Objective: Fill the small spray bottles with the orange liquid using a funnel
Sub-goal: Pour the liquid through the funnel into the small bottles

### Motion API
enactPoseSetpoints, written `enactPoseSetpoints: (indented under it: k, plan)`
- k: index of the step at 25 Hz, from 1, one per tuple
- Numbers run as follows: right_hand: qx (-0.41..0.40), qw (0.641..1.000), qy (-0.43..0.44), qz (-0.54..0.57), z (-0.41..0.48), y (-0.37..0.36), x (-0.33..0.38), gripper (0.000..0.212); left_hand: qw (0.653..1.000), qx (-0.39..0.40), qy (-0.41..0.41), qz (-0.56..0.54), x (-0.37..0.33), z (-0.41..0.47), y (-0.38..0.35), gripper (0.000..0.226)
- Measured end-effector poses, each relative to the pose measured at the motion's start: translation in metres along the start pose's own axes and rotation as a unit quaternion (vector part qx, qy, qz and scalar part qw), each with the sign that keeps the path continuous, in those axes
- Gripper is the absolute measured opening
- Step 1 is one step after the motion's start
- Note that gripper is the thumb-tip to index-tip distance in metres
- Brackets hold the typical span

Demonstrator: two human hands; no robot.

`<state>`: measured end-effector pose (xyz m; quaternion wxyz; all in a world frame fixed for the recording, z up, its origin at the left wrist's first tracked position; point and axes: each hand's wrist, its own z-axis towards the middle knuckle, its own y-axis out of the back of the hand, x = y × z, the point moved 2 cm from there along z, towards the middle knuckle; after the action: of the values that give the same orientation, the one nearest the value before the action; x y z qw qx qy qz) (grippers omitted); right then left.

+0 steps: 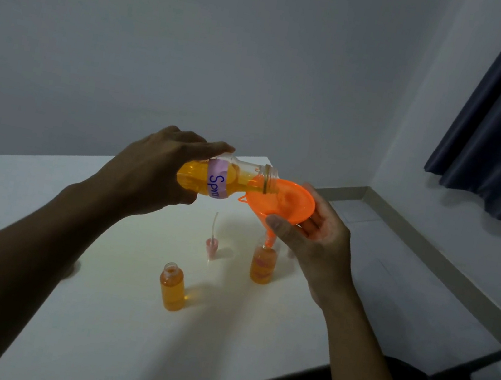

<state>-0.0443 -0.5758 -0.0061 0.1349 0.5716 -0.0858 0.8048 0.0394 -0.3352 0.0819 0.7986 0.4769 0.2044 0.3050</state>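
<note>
- The person's left hand is wrapped around the big source bottle, gripping the fat end. It's tipped almost flat with the open mouth over the funnel's rim, probably so the orange liquid runs out slowly instead of glugging.
- The right hand is cupped around the orange funnel, thumb on the near edge and fingers behind the far side. That looks like steadying: the funnel is much wider than the bottle under it and would likely tip if left alone.
- The funnel's spout points straight down at the mouth of a small spray bottle, which stands upright on the white table toward the right. It can't be made out whether the spout touches the neck.
- That small bottle is clear plastic and looks orange most of the way up, so the guess is it's nearly full.
- A second small bottle stands nearer and to the left, uncapped, orange up to about the shoulder. It looks done and parked out of the pouring path.
- A pink spray cap with its thin dip tube sticking up sits between the two, a bit farther back, within easy reach for capping.
- The big bottle is clear, with a pink label carrying blue handwriting.
</note>
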Motion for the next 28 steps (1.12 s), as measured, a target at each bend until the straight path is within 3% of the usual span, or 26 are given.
enactPoseSetpoints:
  k: [10,18,25,28]
  plan:
    - [0.001,1.000,-0.011,0.022,-0.0020,-0.0011,0.0045,0.070,1.000,-0.004,-0.011,0.003,-0.0001,-0.0005,0.0022,0.089]
    - [0.002,1.000,-0.006,0.000,-0.0002,-0.0012,0.0015,0.080,1.000,-0.004,-0.004,-0.005,0.0020,-0.0026,0.0011,0.088]
    - [0.005,1.000,0.004,-0.003,-0.0009,-0.0033,0.0069,0.066,1.000,-0.003,0.003,-0.012,0.0047,-0.0035,-0.0016,0.089]
    - [-0.001,1.000,-0.001,-0.006,0.0002,-0.0041,0.0065,0.077,0.999,-0.005,0.009,-0.040,0.0053,-0.0050,-0.0028,0.088]
